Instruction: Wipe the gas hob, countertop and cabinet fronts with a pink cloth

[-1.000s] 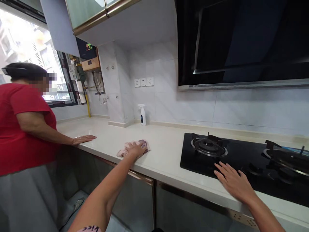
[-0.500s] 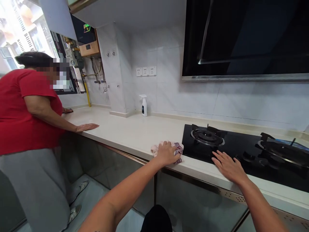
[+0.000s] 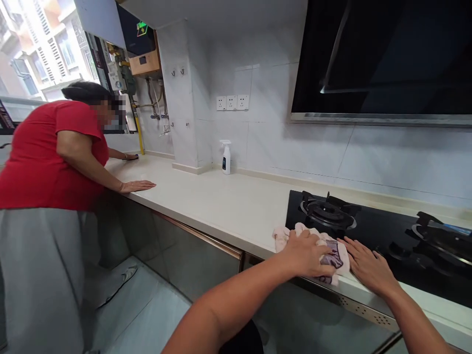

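Note:
My left hand presses a pale pink cloth with a purple pattern against the front edge of the gas stove and counter. Its fingers spread over the bunched cloth, part of which hangs past the counter edge. Just to the right, my right hand lies flat with fingers stretched out at the stove's front edge, close beside the cloth. Nothing is held in it.
A white spray bottle stands by the back wall on the pale counter. At the left, a person in a red shirt leans over the counter, both hands on it. A dark range hood hangs above the stove.
My left hand and the cloth have slid right, from the counter beside the stove onto its front edge, close to my right hand. The view has shifted, and the other person bends lower.

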Demonstrator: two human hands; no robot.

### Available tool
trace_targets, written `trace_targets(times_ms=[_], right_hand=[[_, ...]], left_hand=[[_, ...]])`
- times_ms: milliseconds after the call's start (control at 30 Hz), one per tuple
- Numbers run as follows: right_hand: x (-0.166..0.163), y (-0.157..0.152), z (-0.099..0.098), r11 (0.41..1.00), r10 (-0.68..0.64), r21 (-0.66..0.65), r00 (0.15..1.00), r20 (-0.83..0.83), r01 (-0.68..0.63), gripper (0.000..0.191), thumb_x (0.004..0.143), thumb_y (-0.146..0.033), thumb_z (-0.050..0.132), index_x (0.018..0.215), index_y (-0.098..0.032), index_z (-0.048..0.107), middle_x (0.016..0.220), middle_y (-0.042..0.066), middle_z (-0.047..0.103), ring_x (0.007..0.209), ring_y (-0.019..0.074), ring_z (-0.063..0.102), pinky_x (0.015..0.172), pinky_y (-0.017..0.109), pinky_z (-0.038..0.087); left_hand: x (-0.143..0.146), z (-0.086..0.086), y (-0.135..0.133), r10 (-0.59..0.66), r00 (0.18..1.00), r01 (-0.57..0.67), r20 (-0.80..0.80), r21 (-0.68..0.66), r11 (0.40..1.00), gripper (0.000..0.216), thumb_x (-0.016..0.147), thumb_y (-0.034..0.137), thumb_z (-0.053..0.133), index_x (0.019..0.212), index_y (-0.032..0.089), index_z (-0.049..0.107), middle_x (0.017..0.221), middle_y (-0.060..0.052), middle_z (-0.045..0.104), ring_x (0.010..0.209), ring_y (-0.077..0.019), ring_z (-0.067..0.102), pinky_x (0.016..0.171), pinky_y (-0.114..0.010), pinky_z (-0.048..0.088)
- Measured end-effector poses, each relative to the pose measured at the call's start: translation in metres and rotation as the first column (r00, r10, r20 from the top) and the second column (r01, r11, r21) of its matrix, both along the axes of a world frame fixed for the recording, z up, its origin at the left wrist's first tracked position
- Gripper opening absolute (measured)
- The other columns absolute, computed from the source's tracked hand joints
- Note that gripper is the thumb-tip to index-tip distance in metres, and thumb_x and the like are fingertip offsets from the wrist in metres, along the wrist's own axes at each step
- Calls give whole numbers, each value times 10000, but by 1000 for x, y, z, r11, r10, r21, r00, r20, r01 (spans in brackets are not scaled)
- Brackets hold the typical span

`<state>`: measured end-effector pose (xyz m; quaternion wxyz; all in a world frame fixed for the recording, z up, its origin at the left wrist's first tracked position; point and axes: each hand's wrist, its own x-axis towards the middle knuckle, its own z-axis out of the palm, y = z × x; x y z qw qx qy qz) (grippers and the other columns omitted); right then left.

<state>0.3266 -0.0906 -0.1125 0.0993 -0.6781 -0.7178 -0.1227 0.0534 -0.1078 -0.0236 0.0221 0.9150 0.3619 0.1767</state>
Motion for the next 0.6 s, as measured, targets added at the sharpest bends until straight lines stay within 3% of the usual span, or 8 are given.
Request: trace_targets(times_ms=[67, 167, 267, 367, 467, 600], right_hand=[[4, 1, -3, 1000, 5, -1, 1000, 6, -5, 669, 988, -431, 175, 1515, -308, 568, 1639, 21, 454, 1534, 285, 379, 1212, 596, 354], [8, 3, -8, 1000, 2, -3, 1000, -10, -2, 706, 972, -520, 170, 1529, -311, 549, 1647, 15, 440, 1545, 304, 360, 1206, 629, 350], [10, 5, -14, 1000, 4, 17, 999, -49, -3, 756, 947, -576, 165, 1543, -290, 531, 1651, 19, 432, 1558, 300, 337, 1217, 634, 334], [10, 6, -18, 1000, 13, 20, 998, -69, -12, 779, 924, -611, 169, 1527, -296, 549, 1651, 9, 426, 1566, 302, 320, 1225, 651, 309], [17, 10, -24, 999, 18, 41, 994, -105, -13, 782, 908, -636, 190, 1522, -312, 550, 1653, 7, 422, 1565, 310, 320, 1227, 665, 297], [33, 22, -43, 997, 36, 71, 983, -179, -23, 797, 855, -610, 210, 1459, -275, 608, 1581, 79, 526, 1489, 302, 455, 1174, 594, 416]], left_hand=[[7, -2, 1, -10, 997, 1, -78, -114, 994, 624, 883, 721, 535, 1387, 367, 633, 1538, -77, 546, 1444, -353, 405, 1154, -691, 345], [-14, -2, 6, 50, 997, -59, -61, -155, 986, 628, 869, 721, 556, 1395, 385, 626, 1590, -59, 514, 1485, -324, 378, 1172, -660, 352], [-65, -3, 13, 174, 985, -175, -17, -127, 976, 596, 875, 679, 600, 1400, 398, 623, 1587, -43, 528, 1474, -310, 408, 1150, -603, 407], [-129, -5, 22, 360, 933, -357, 22, -91, 930, 506, 910, 572, 624, 1373, 371, 661, 1561, -50, 560, 1445, -320, 438, 1168, -584, 377], [-196, -4, 35, 552, 831, -549, 63, -63, 833, 449, 953, 513, 590, 1361, 346, 678, 1574, -56, 551, 1446, -351, 417, 1195, -674, 260], [-272, 0, 46, 782, 607, -784, 140, -51, 618, 425, 960, 482, 571, 1321, 302, 706, 1533, -104, 580, 1424, -384, 433, 1166, -735, 250]])
